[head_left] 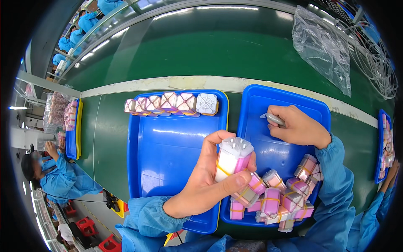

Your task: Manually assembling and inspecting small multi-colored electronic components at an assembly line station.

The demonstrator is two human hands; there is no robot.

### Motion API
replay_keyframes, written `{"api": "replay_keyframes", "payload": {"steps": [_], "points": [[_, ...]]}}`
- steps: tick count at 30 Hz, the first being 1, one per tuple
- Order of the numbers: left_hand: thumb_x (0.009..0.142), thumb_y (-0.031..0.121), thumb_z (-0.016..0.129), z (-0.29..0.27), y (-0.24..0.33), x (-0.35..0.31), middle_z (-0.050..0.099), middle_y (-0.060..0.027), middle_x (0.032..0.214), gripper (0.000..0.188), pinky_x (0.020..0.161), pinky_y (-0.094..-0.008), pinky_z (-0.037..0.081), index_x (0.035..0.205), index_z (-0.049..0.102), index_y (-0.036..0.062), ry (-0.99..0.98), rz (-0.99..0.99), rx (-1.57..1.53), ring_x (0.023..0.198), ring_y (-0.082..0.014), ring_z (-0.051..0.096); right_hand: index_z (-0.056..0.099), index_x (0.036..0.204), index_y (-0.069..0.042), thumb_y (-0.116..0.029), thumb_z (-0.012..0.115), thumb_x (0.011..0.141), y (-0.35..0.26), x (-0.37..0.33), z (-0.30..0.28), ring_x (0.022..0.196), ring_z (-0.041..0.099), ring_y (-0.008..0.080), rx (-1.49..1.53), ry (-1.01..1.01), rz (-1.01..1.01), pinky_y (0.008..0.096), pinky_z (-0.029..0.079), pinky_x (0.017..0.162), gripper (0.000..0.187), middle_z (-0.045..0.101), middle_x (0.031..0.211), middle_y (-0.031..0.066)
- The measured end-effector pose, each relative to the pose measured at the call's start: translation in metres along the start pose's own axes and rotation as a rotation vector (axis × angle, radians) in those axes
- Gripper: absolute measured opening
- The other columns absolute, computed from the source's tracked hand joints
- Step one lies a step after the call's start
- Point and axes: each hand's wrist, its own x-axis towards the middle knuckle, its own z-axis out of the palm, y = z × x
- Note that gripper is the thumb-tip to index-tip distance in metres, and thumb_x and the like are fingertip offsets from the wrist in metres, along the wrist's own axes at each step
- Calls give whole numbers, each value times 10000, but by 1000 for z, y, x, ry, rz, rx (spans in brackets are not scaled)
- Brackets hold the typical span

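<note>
My left hand is closed around a white and pink block-shaped bundle with a yellow rubber band and a whitish plastic end piece facing up. Over the right blue tray, my right hand grips a small grey rounded object, with a bit of whitish film or tip showing at its left end; its kind is unclear. Below the hands, several similar pink and silver banded bundles lie jumbled in that tray. In the left blue tray, a row of bundles stands along the far edge, the rightmost one whitish on top.
A clear plastic bag and tangled pale cables lie at the far right of the green bench. More filled trays stand at the far left and far right. A co-worker in blue sits at left; another's hands show at right.
</note>
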Motion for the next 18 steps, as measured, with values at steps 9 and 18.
{"api": "replay_keyframes", "payload": {"steps": [9,18], "points": [[1070,474,462,14,7,5,555,-179,1198,592,774,-366,470,1543,334,142,112,-111,15,834,-240,566,595,876,-8,-116,631,837,-1,0,0,588,574,266,-1,4,-2,398,433,564,120,582,673,152],[1095,414,444,2,6,4,549,-164,1215,522,779,-338,485,1495,334,97,-53,-117,-125,794,-173,553,592,870,-13,-120,631,838,0,-1,0,589,579,262,-3,3,2,396,434,563,118,585,673,149]]}}
